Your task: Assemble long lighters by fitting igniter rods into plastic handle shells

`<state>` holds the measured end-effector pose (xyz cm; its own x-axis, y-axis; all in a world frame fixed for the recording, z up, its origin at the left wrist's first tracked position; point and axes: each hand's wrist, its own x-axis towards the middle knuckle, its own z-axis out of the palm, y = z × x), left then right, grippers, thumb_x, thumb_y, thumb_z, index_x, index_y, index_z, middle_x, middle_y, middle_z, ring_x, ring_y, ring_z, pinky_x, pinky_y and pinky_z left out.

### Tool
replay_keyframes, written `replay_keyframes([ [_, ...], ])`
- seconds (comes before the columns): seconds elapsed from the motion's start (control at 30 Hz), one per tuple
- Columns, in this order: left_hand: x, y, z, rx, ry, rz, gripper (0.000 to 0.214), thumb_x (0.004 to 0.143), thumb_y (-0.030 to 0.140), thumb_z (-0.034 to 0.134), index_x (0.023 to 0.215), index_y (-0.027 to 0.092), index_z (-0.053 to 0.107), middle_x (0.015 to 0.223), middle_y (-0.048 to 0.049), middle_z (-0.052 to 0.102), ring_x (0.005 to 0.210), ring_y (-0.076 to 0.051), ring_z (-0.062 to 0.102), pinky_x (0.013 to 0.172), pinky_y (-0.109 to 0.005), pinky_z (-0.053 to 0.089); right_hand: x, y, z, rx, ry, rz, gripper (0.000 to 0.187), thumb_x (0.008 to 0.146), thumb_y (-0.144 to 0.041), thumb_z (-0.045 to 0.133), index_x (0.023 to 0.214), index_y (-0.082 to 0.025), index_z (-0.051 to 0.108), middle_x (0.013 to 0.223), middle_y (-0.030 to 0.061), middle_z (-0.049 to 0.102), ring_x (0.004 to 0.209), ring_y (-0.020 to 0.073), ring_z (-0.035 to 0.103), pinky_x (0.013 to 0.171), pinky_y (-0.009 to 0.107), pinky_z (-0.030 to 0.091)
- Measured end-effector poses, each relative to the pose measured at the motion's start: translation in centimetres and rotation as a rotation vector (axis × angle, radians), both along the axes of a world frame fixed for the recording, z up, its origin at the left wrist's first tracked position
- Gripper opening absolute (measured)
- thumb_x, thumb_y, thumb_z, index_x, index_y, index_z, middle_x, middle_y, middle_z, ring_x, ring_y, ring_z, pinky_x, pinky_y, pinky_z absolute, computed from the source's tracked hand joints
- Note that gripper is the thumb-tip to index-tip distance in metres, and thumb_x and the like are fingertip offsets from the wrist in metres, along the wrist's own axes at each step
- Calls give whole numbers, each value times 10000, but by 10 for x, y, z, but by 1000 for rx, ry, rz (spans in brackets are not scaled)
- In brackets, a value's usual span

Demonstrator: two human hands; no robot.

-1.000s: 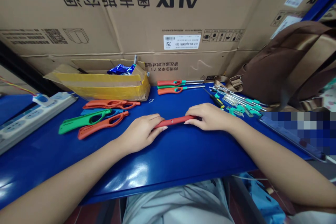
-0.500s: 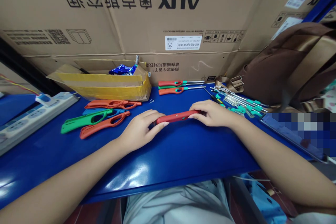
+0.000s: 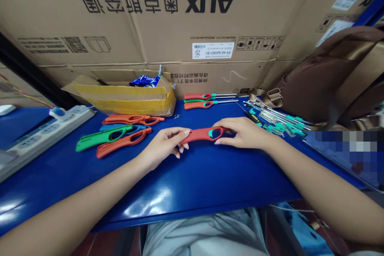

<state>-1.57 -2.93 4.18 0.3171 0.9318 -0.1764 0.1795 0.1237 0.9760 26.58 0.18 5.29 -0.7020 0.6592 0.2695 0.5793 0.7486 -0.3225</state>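
Observation:
Between my two hands is a red lighter (image 3: 199, 134) with a teal trigger in its finger loop, held level above the blue table. My left hand (image 3: 168, 143) is closed on its plain end, thumb on top. At the loop end, my right hand (image 3: 237, 133) pinches it between thumb and fingers, which hide the tip. Left of my hands lie loose handle shells: a green shell (image 3: 103, 137), an orange-red shell (image 3: 124, 142) and others behind. Beyond my hands, several lighters with metal tubes (image 3: 198, 105) lie side by side.
A yellow-taped carton (image 3: 129, 102) holds a blue foil packet. Metal rods with teal parts (image 3: 279, 120) and a screwdriver (image 3: 253, 117) lie right. A power strip (image 3: 45, 134) is at left, a brown bag (image 3: 330, 72) at right. A large cardboard box (image 3: 156, 28) stands behind.
The red lighter has turned about its length, so its broad side with the loop and teal trigger now shows. My left thumb has moved on top. The view has shifted slightly.

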Motion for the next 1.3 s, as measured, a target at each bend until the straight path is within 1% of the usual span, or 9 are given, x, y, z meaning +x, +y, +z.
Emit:
replay_keyframes([
  [0.07, 0, 0, -2, 33, 1, -4, 563, 890, 574, 623, 1281, 170, 641, 691, -7, 647, 549, -123, 582, 453, -207, 477, 1, 1, -2, 10, -23, -14, 476, 888, -598, 652, 1146, -198, 682, 1035, 67, 757, 826, 199, 697, 711, 281, 475],
  [0.1, -1, -1, -3, 109, 38, -11, 571, 909, 579, 598, 1312, 176, 632, 714, -16, 661, 556, -128, 590, 463, -219, 495, 2, 2, -3, 17, -34, -18, 465, 904, -597, 631, 1140, -200, 685, 1031, 70, 759, 828, 204, 699, 711, 284, 472],
  [0.17, -3, -3, -5, 356, 164, -46, 536, 907, 561, 622, 1277, 176, 670, 854, -54, 709, 619, -140, 625, 529, -250, 540, 3, 2, -2, 30, -52, -21, 424, 949, -575, 572, 1117, -204, 693, 1026, 74, 763, 837, 210, 702, 721, 291, 465],
  [0.27, -8, -5, -7, 761, 346, -170, 401, 914, 416, 686, 1250, 197, 691, 1106, -80, 721, 848, -175, 685, 753, -282, 569, 3, 1, 1, 20, -80, -3, 393, 1008, -521, 480, 1061, -203, 706, 994, 75, 764, 831, 207, 698, 728, 296, 454],
  [0.37, -11, -6, -7, 931, 395, -245, 312, 979, 311, 619, 1260, 189, 678, 1127, -73, 728, 970, -177, 684, 897, -283, 532, 1, -1, 3, -1, -88, 16, 390, 1024, -486, 453, 1026, -194, 713, 955, 67, 762, 809, 199, 690, 717, 295, 449],
  [0.67, -7, -7, -6, 869, 324, -321, 261, 965, 272, 645, 1204, 188, 707, 1078, -46, 754, 953, -165, 681, 869, -254, 521, -18, -16, 2, -51, -35, 150, 341, 1047, -395, 447, 1212, -194, 667, 1088, 68, 718, 954, 187, 671, 798, 287, 469],
  [0.93, -3, -5, -7, 789, 279, -306, 244, 951, 290, 664, 1164, 196, 739, 1065, -37, 774, 932, -164, 689, 843, -247, 518, -24, -17, -1, -134, 28, 158, 327, 1048, -375, 462, 1130, -180, 711, 1063, 64, 736, 937, 176, 680, 816, 277, 469],
  [1.17, -12, 6, 1, 836, 325, -283, 253, 949, 307, 663, 1146, 167, 739, 1062, -55, 773, 941, -182, 672, 861, -270, 506, -10, -10, 11, -58, -184, 14, 322, 1017, -409, 519, 949, -166, 718, 857, 60, 732, 760, 189, 652, 688, 283, 394],
  [1.3, -14, 9, 1, 815, 350, -276, 250, 953, 329, 653, 1120, 166, 743, 1058, -61, 771, 946, -189, 676, 867, -274, 506, -8, -9, 11, -60, -220, 12, 312, 1022, -372, 514, 895, -155, 699, 825, 70, 723, 727, 185, 633, 668, 281, 366],
])
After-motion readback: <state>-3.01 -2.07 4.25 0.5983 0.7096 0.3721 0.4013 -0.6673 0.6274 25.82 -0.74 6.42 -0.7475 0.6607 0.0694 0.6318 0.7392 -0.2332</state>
